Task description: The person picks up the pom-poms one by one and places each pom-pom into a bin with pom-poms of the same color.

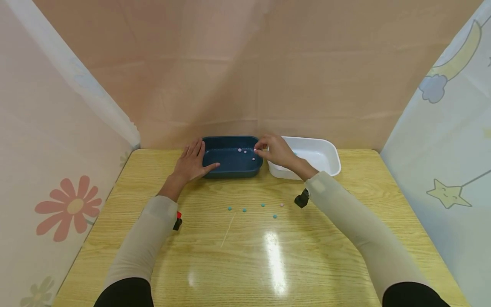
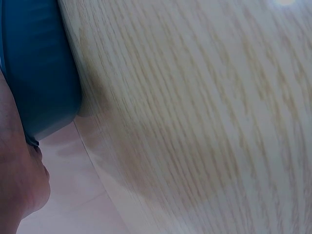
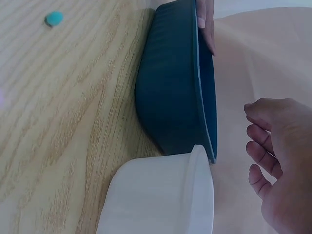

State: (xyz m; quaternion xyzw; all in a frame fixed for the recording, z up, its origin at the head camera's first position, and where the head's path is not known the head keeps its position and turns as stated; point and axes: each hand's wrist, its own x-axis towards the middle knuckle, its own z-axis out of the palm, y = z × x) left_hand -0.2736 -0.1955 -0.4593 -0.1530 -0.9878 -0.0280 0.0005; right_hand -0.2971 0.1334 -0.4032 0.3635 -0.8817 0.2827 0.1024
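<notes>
A dark blue tray (image 1: pixel 230 174) stands at the back of the table, with several small pale pink balls (image 1: pixel 239 150) inside. My left hand (image 1: pixel 190 164) rests against the tray's left end, fingers extended and thumb reaching over its front side. Over the tray's right end, my right hand (image 1: pixel 278 151) pinches a small pale pink ball (image 1: pixel 255 150) between thumb and fingertips. That ball is out of sight in the right wrist view, where the right hand (image 3: pixel 287 151) has its fingers bent. To the right stands a white tray (image 1: pixel 333 164), partly covered by my right hand, with a teal ball (image 1: pixel 295 153) showing inside.
Several teal balls (image 1: pixel 244 210) and a pink ball (image 1: pixel 281 205) lie scattered on the wooden table (image 1: pixel 215 264) in front of the trays. The two trays stand side by side near the peach back wall (image 1: pixel 230 98). Printed side walls flank the table.
</notes>
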